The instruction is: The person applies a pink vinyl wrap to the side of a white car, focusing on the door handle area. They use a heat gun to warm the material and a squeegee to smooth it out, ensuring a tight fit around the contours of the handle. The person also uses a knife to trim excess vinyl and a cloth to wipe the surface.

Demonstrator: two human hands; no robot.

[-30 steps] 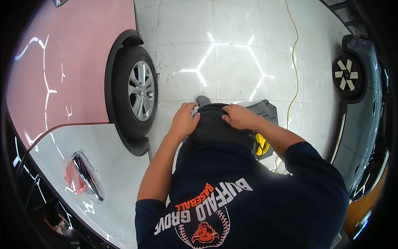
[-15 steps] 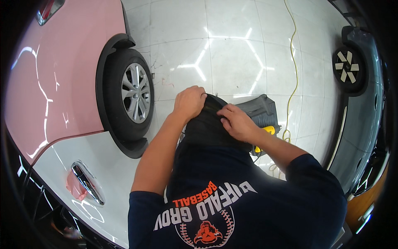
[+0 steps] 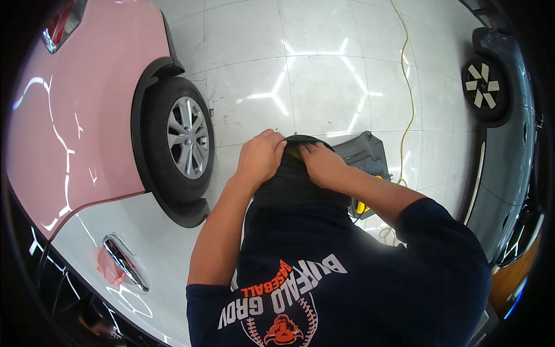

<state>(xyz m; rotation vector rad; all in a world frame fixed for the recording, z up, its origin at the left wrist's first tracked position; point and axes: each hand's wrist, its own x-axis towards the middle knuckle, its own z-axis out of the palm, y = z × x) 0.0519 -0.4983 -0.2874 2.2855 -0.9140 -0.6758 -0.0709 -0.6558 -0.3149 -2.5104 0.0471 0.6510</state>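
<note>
We grip the round black pad (image 3: 292, 173) with left hand (image 3: 260, 157) and right hand (image 3: 322, 165) (both clamped), pulling evenly.

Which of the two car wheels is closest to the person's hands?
The silver multi-spoke wheel on the pink car, just beside the left hand. The black-and-white wheel on the grey car sits far off, upper right.

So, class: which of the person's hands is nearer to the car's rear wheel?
Left. The left hand grips the dark rounded object on the side facing the rear wheel; the right hand holds the object's far side, away from the wheel.
</note>
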